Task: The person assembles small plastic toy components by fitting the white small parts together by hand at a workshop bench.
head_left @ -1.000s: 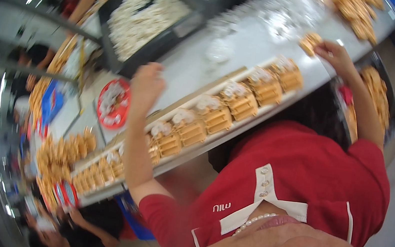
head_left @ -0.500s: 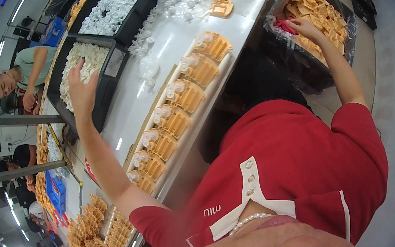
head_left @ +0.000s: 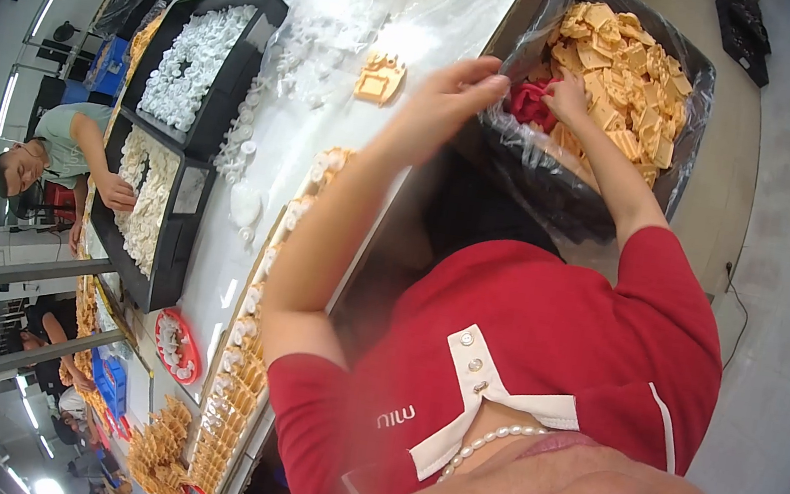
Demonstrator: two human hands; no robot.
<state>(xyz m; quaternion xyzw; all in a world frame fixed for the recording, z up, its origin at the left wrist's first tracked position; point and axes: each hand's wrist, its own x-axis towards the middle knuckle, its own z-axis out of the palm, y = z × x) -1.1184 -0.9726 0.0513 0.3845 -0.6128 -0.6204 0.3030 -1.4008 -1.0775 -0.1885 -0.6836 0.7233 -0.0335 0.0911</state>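
Note:
My left hand [head_left: 450, 103] is over the table edge beside the rim of a plastic-lined black bin [head_left: 701, 118]. Its fingers are drawn together toward the thumb; whatever they hold does not show. Inside the bin, my right hand [head_left: 567, 99] is down among tan molded plastic parts [head_left: 631, 78], next to a crumpled-looking red item [head_left: 533, 105]. The right fingers are curled and partly hidden, so what lies between them cannot be made out. Past my left forearm, a row of tan parts [head_left: 233, 396] with whitish pieces runs along the near table edge.
Two black trays hold white pieces [head_left: 193, 67] and ivory pieces [head_left: 142, 212]; a co-worker's hand [head_left: 118, 193] reaches into the ivory one. Loose clear pieces [head_left: 238, 144], a single tan part [head_left: 378, 78], a red dish [head_left: 177, 346] and stacked tan parts [head_left: 160, 446] lie on the table.
My left hand has moved from the ivory tray across the table to the bin's side, its fingers closing. My right hand stays in the bin. The co-worker now reaches into the ivory tray.

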